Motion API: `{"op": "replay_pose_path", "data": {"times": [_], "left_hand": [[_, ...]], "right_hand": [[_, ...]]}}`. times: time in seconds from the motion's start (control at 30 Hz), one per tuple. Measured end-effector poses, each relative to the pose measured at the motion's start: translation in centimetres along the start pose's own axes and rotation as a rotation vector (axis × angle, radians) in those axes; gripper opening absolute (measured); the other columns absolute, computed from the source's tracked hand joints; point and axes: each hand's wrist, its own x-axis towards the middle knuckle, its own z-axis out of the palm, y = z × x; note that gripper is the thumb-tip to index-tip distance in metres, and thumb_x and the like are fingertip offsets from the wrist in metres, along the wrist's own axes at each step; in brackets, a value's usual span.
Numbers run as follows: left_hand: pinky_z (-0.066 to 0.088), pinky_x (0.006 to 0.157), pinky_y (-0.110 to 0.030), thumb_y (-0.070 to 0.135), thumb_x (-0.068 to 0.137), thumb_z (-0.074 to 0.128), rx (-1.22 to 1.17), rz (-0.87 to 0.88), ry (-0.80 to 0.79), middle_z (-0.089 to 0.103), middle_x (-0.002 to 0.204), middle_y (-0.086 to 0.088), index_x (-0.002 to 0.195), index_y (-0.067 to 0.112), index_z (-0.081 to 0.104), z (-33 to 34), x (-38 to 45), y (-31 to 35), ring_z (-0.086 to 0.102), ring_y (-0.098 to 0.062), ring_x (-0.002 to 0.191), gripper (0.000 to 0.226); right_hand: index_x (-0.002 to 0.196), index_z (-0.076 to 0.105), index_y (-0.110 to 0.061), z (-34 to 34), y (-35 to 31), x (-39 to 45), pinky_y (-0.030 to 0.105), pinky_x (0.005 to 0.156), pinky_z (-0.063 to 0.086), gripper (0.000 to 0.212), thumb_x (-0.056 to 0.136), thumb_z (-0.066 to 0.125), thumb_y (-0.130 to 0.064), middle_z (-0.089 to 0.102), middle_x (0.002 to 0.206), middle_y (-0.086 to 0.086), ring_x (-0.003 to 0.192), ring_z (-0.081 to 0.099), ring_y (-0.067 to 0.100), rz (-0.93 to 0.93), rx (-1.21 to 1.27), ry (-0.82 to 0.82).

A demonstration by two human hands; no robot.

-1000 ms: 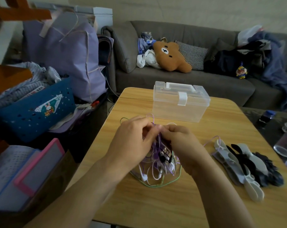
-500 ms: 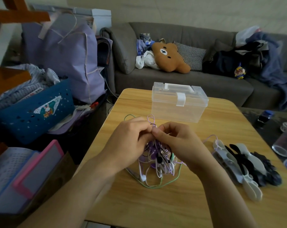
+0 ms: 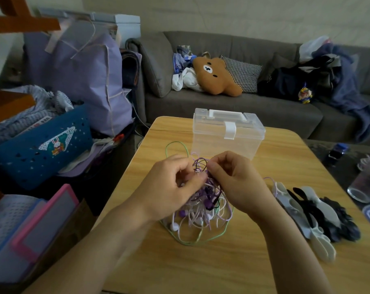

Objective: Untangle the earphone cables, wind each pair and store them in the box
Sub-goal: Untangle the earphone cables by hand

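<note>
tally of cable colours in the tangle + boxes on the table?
Cable colours in the tangle:
Green: 1
Purple: 1
White: 1
Black: 1
Boxes: 1, lid shut
Total: 4 colours, 1 box. Pairs per colour unclear.

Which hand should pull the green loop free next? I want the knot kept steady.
Probably left. The green loop arcs out just beyond the left hand, while the right hand pinches the tangle nearer the box.
</note>
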Motion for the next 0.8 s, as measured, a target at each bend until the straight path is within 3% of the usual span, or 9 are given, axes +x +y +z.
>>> {"op": "replay_pose_path", "data": {"times": [0.1,0.23,0.3,0.4,0.43,0.5,0.6,0.7,0.8], "left_hand": [[0.036,0.058,-0.023,0.029,0.097,0.061,0.093,0.064,0.171,0.046,0.064,0.007,0.063,0.017,0.051,0.2,0.2,-0.5,0.046,-0.012,0.061,0.037],[0.040,0.058,-0.022,0.035,0.096,0.059,-0.008,0.057,0.372,0.053,0.066,0.008,0.076,0.014,0.066,-0.6,0.5,-0.6,0.051,-0.012,0.060,0.030],[0.037,0.051,-0.023,0.037,0.094,0.059,-0.315,-0.080,0.305,0.053,0.058,0.003,0.075,0.013,0.066,-0.7,0.5,-0.1,0.046,-0.013,0.051,0.031],[0.020,0.042,-0.024,0.033,0.092,0.058,-0.696,-0.246,0.060,0.052,0.062,-0.007,0.071,0.012,0.062,-1.2,0.5,0.4,0.035,-0.014,0.040,0.030],[0.018,0.041,-0.023,0.032,0.091,0.059,-0.712,-0.269,-0.012,0.051,0.063,-0.006,0.074,0.009,0.062,-1.4,0.5,0.7,0.033,-0.012,0.039,0.029],[0.029,0.039,-0.017,0.025,0.095,0.063,-0.576,-0.273,-0.077,0.053,0.059,-0.005,0.084,-0.003,0.062,-1.3,0.3,1.1,0.040,-0.009,0.040,0.030],[0.051,0.056,-0.024,0.015,0.095,0.062,-0.325,-0.209,-0.071,0.071,0.069,-0.008,0.091,0.006,0.072,-1.0,0.0,0.8,0.063,-0.012,0.058,0.015],[0.034,0.042,-0.021,0.015,0.099,0.055,-0.336,-0.227,0.045,0.059,0.052,-0.005,0.088,0.007,0.070,-1.2,0.1,0.3,0.041,-0.012,0.040,0.020],[0.021,0.035,-0.017,0.011,0.101,0.048,-0.507,-0.202,0.196,0.063,0.057,-0.011,0.087,0.002,0.059,-1.5,0.4,0.5,0.028,-0.009,0.032,0.020]], "right_hand": [[0.088,0.065,-0.016,-0.1,-0.3,-0.2,0.048,0.072,0.054,0.010,0.095,0.064,-0.023,0.072,0.082,0.015,0.067,0.061,0.021,-0.021,-0.019,0.011],[0.087,0.068,-0.013,-0.2,-0.3,-0.1,0.038,0.064,0.053,0.010,0.092,0.068,-0.022,0.073,0.077,0.009,0.062,0.060,0.011,0.032,-0.016,-0.030],[0.086,0.069,-0.013,-0.1,-0.2,-0.1,0.029,0.059,0.049,0.009,0.092,0.068,-0.020,0.073,0.071,0.001,0.058,0.059,0.009,0.037,0.015,-0.045],[0.084,0.068,-0.014,-0.1,-0.2,0.0,0.031,0.061,0.048,0.008,0.091,0.069,-0.018,0.072,0.070,-0.001,0.060,0.059,0.011,0.018,0.036,-0.030],[0.085,0.068,-0.014,-0.2,-0.2,0.0,0.031,0.062,0.049,0.007,0.090,0.070,-0.018,0.071,0.069,-0.002,0.061,0.059,0.011,0.005,0.035,-0.035],[0.087,0.068,-0.015,-0.3,-0.2,-0.1,0.028,0.060,0.049,0.007,0.090,0.072,-0.020,0.068,0.069,-0.004,0.061,0.060,0.010,-0.021,0.003,-0.081],[0.087,0.067,-0.017,-0.1,-0.3,-0.5,0.022,0.053,0.048,0.008,0.088,0.074,-0.022,0.070,0.070,-0.002,0.059,0.062,0.008,-0.046,-0.074,-0.103],[0.087,0.068,-0.016,0.0,-0.4,-0.4,0.018,0.050,0.045,0.008,0.085,0.075,-0.014,0.070,0.074,-0.001,0.055,0.058,0.004,-0.054,-0.058,-0.026],[0.087,0.066,-0.021,-0.1,0.1,-0.1,0.022,0.054,0.046,0.012,0.084,0.072,-0.011,0.068,0.075,-0.006,0.055,0.055,0.004,-0.044,-0.108,0.012]]}}
